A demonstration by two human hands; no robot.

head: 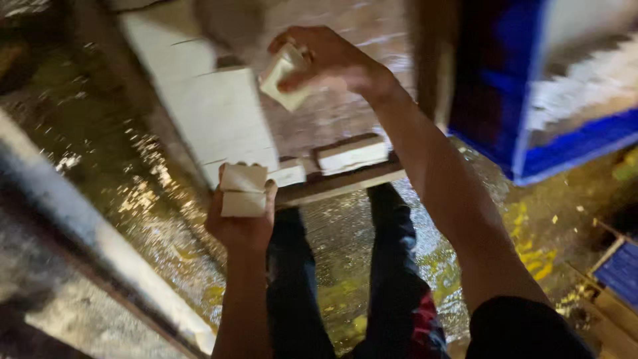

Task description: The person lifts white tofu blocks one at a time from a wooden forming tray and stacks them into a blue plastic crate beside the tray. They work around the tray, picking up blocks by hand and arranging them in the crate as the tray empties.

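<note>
Head view, looking steeply down, much of it blurred. Left hand at near centre, palm up, fingers curled around two white rectangular blocks stacked one on the other. Right hand farther off and to the right, arm stretched out, fingers clamped on a single white cube-shaped block held tilted in the air. Hands well apart, each closed on its own load.

Between and beyond the hands, a large white slab, scored into sections, running from the far left down to the left hand; stacked blocks just touching its near edge. Right of the left hand, two more cut white pieces lying on the wooden board that carries the slab. Below, a wet, glistening floor with yellow patches, and dark trouser legs. At the far right, a blue plastic crate; another blue crate at the near right edge.
</note>
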